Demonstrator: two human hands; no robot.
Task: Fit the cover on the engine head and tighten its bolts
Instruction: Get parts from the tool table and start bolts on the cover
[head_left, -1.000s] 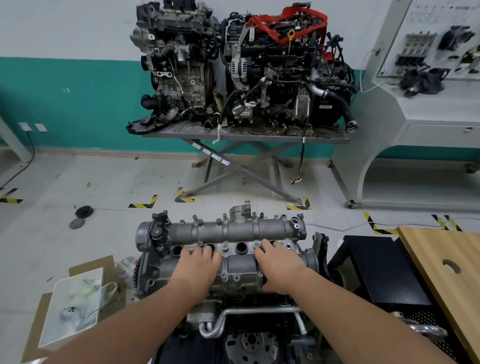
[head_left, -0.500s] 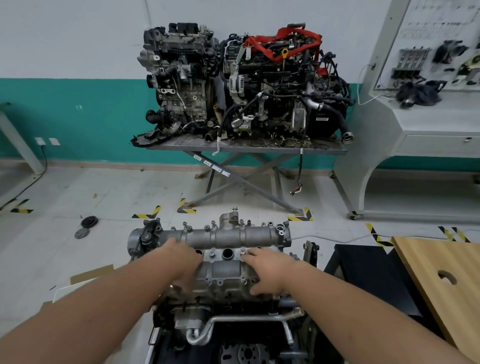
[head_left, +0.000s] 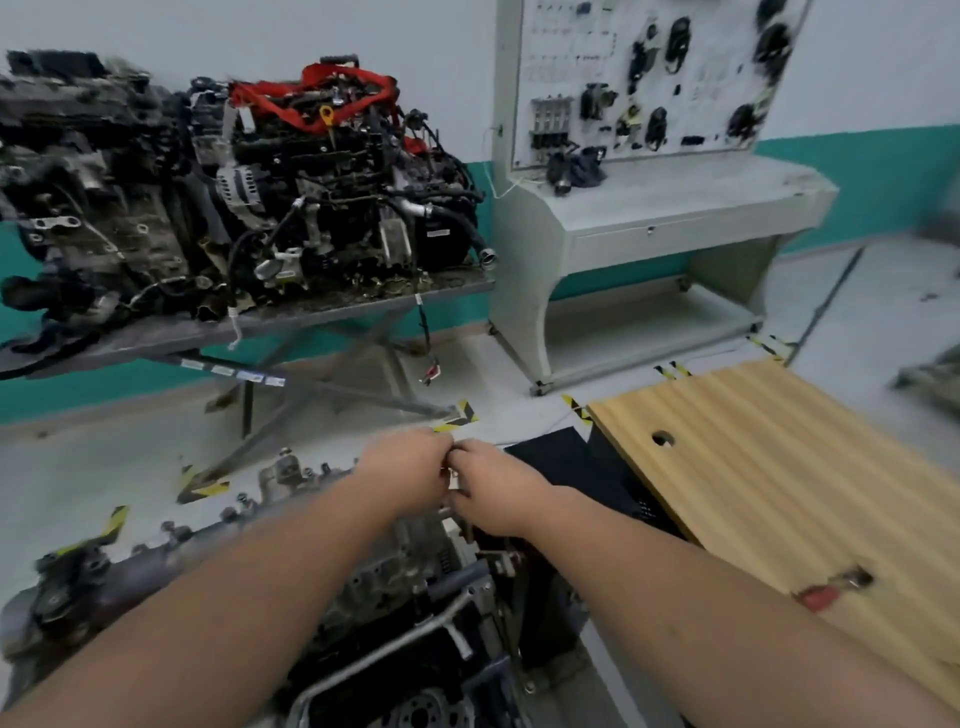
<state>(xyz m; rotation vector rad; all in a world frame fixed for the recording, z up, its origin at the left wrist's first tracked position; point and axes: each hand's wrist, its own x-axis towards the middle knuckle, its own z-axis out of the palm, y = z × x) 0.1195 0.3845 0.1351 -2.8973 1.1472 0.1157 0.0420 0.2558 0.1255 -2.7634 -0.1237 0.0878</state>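
Two hands: left hand (head_left: 410, 470) and right hand (head_left: 491, 493) side by side at the far right end of the cover, knuckles touching, fingers of both curled inward
Grip: something small and pale glimpsed between the fingertips; blurred, cannot tell what, nor whether either hand truly pinches it
Forearms: both bare, reaching in from the near edge and meeting over the engine
Cover (head_left: 244, 519): grey metal, seated on top of the engine head (head_left: 400, 561), running from near left to centre, tilted in frame
Bolts (head_left: 241, 498): several small heads standing up along the far edge of the cover; whether tight cannot be told
Pipe (head_left: 395, 649): silver tube curving across the near face of the engine, below the head
Wooden bench (head_left: 779, 467): right of the hands, light boards with a round hole near its far left corner
Red tool (head_left: 831, 590): small, part red and part metal, lying on the near part of the wooden bench; blurred
Black box (head_left: 571, 467): between the engine and the wooden bench
Far left: two more engines (head_left: 234, 182) on a metal stand, one with a red strap over the top
Far right: grey training panel (head_left: 639, 78) with parts mounted on its board
Floor: pale, with yellow-black tape marks
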